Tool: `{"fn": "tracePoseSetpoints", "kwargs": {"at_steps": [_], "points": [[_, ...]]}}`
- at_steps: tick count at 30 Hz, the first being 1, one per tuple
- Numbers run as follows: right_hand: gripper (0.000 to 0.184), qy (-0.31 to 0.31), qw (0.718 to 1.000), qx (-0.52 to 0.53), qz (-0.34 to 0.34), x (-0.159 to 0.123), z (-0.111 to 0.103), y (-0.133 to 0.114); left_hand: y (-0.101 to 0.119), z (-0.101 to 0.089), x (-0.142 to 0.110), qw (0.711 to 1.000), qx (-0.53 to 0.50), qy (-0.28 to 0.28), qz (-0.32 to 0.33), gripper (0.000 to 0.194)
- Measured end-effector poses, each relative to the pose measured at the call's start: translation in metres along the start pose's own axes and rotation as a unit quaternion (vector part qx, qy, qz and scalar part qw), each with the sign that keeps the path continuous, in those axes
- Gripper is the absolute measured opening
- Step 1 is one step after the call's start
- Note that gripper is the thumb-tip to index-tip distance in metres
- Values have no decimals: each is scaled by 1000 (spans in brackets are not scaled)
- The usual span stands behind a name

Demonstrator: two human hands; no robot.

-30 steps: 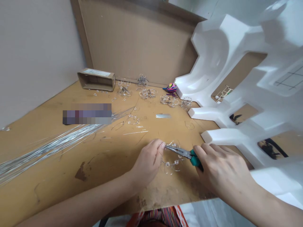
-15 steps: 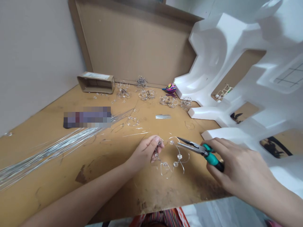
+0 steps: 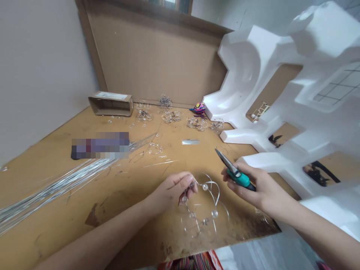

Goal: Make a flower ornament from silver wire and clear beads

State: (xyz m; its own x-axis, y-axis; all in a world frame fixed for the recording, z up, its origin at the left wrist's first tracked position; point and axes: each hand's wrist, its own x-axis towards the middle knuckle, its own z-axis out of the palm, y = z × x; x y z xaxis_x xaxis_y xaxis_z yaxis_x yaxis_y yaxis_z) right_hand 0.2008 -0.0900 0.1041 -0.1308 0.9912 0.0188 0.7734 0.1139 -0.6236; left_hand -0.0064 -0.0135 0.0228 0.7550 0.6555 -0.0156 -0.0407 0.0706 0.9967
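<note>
My left hand (image 3: 180,187) pinches one side of a ring of silver wire strung with clear beads (image 3: 214,213). Several loose, curled wire ends stick out from this ring above the table's near part. To its right, my right hand (image 3: 250,187) is wrapped around the green-and-black handles of needle-nose pliers (image 3: 237,176). The pliers' jaws look closed, point up and to the left, and stand apart from the wire. Part of the ring is hidden behind my left fingers.
Long silver wires (image 3: 84,176) lie at the left beside a blurred-out object (image 3: 99,146). Short cut wires (image 3: 190,142) lie mid-table. Beaded wire pieces (image 3: 172,117), a colourful toy (image 3: 199,108) and a small open carton (image 3: 111,105) stand at the back. White foam packing (image 3: 239,75) borders the right.
My right hand has drawn the pliers away from the beaded ring and turned them so the jaws point more upward. My left hand keeps its hold. The view has shifted slightly.
</note>
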Motion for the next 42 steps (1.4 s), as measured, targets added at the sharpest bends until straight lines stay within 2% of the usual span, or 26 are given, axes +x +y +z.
{"fn": "tracePoseSetpoints", "kwargs": {"at_steps": [3, 6, 8, 17, 19, 23, 28, 31, 33, 34, 37, 42], "points": [[17, -10, 995, 103, -11, 10, 11, -6, 1, 4, -2, 994, 110, -20, 18, 34], [14, -27, 993, 117, -17, 16, 23, -10, -3, 7, -2, 979, 191, 13, 66, 31], [15, -28, 993, 113, -14, 18, 29, -11, -7, 8, -3, 973, 207, 47, 86, 27], [9, -13, 975, 219, -34, 16, 40, -10, -8, 10, -1, 973, 139, 160, 94, 17], [9, 7, 970, 239, -41, 20, 43, -7, -7, 8, 2, 976, 100, 178, 75, 17], [12, 10, 951, 304, -53, 36, 48, 5, -5, -2, 7, 985, 30, 169, 7, 23], [18, -15, 938, 340, -60, 66, 52, 20, -4, -13, 11, 981, -10, 192, -15, 26], [23, 17, 969, 243, -34, 81, 55, 31, -8, -17, 13, 971, -21, 237, -27, 25], [24, 80, 992, 94, 5, 86, 56, 42, -12, -20, 16, 963, -46, 264, -30, 24], [25, 108, 994, 8, 20, 87, 57, 49, -14, -21, 18, 960, -67, 271, -30, 23], [26, 131, 974, -186, 17, 87, 59, 68, -18, -25, 22, 950, -163, 265, -25, 20], [32, 135, 957, -257, -21, 87, 67, 84, -20, -27, 25, 932, -276, 227, -50, 16]]}}
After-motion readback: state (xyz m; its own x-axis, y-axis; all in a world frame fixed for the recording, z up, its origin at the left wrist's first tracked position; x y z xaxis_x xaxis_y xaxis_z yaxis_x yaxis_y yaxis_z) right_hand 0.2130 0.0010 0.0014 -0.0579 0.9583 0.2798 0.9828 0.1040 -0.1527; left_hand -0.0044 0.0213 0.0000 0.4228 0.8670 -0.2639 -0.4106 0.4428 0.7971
